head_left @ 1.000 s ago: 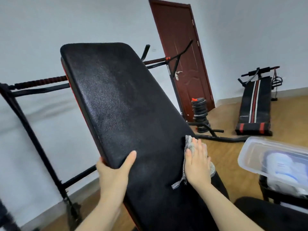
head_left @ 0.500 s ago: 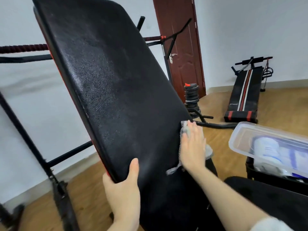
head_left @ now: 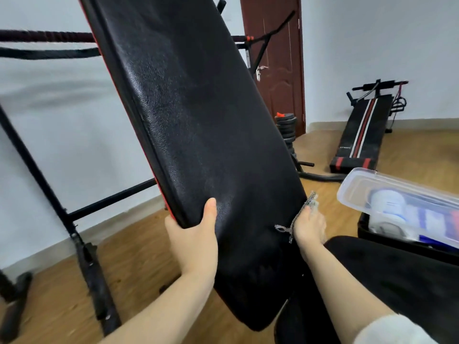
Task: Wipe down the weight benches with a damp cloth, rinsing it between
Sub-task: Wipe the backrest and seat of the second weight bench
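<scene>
A black padded bench backrest (head_left: 193,125) with a red side strip tilts steeply up in front of me. My left hand (head_left: 193,239) grips its lower left edge, thumb on the front face. My right hand (head_left: 309,227) is at the pad's lower right edge and presses a grey-white cloth (head_left: 301,213) against it; most of the cloth is hidden under the hand. A second black bench (head_left: 360,135) with red and white stripes lies on the floor at the far right.
A black metal rack (head_left: 49,184) stands left along the wall. A stack of weight plates (head_left: 286,130) sits by a dark red door (head_left: 273,58). A clear plastic box (head_left: 372,184) rests at right on a black surface (head_left: 409,274). The floor is wood.
My right hand has slid the cloth from the pad's face down to its right edge. My left hand keeps its grip on the left edge. The view has moved closer and lower.
</scene>
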